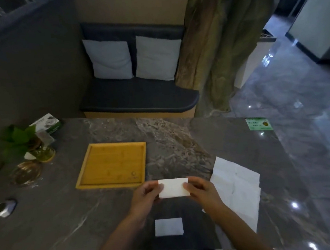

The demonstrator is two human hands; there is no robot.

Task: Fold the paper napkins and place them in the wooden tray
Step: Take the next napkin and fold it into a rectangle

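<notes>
1. While both hands hold it above the desk (71, 210), a folded napkin (173, 187) sits between them, near the tray's front right corner.
2. Left hand (145, 197) pinches the napkin's left edge, thumb on top.
3. Right hand (201, 191) pinches the right edge, thumb on top too.
4. Wooden tray (111, 165) lies flat on the desk, left of and beyond the hands; no napkins in it.
5. Second folded napkin (169, 226) lies flat on the desk near the front edge, between the forearms, apart from the held one.
6. Unfolded napkins (240, 190) lie spread on the desk just right of the right hand, overlapping each other; count unclear.
7. Far left of desk: plant in a glass jar (41, 148), glass ashtray (26, 173), tissue box (48, 123).
8. Green sticker (259, 123) on the desk's far right corner.
</notes>
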